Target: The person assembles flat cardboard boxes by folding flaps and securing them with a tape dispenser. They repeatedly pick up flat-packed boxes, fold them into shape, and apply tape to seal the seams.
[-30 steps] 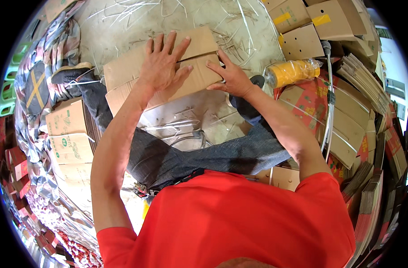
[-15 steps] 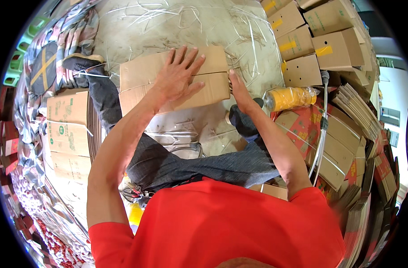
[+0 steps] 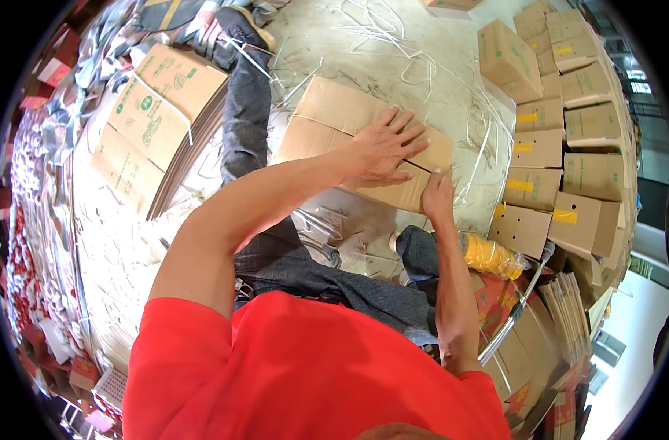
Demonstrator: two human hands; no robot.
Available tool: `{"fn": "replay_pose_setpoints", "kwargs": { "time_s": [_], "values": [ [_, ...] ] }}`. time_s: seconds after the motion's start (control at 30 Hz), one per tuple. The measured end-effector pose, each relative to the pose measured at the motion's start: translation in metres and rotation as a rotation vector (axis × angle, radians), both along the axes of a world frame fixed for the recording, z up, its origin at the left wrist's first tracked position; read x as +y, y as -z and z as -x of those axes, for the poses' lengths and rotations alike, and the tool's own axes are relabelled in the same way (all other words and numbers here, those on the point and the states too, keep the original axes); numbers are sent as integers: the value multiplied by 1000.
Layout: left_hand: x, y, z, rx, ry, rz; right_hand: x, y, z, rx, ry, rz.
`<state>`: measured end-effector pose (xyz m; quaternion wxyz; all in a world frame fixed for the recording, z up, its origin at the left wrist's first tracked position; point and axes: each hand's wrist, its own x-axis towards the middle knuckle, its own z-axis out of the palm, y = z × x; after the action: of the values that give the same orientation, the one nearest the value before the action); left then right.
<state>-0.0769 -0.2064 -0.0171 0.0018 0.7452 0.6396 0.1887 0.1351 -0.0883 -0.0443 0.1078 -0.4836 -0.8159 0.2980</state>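
A closed brown cardboard box [image 3: 334, 110] lies on the floor in front of me, between my legs, with a dark seam running along its top. My left hand [image 3: 386, 150] rests flat on the top flaps, fingers spread, across that seam towards the right end. At the box's right end, my right hand [image 3: 438, 196] grips the near corner. Its thumb side shows at the edge, while most of the fingers are hidden against the side.
Flattened cartons [image 3: 147, 110] lie stacked at left, bound with a white strap. Loose white straps [image 3: 378, 29] litter the floor ahead. Formed boxes [image 3: 536, 150] are piled at right, near a yellow tape roll pack [image 3: 492, 255] and a metal pole [image 3: 514, 315].
My view has turned, so the surroundings appear rotated. My left hand has moved along the box top towards its right end. My right hand stays at that end.
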Motion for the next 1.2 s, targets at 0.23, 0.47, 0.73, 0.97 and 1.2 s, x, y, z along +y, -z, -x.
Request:
{"fn": "replay_pose_setpoints", "kwargs": {
  "time_s": [0.23, 0.47, 0.73, 0.97, 1.2],
  "values": [
    [-15, 6, -2, -38, 20, -36, -14, -6, 0, 382, 316, 579],
    [-67, 15, -2, -315, -83, -358, -17, 38, -21, 349, 181, 487],
    [-420, 134, 40, -568, -1403, -155, -60, 19, -13, 291, 231, 448],
    [-507, 218, -25, -338, -1483, 282, -82, 19, -14, 300, 236, 485],
    [-510, 290, 8, -295, -1555, 577, -30, 80, -49, 74, 78, 57]
  ]
}}
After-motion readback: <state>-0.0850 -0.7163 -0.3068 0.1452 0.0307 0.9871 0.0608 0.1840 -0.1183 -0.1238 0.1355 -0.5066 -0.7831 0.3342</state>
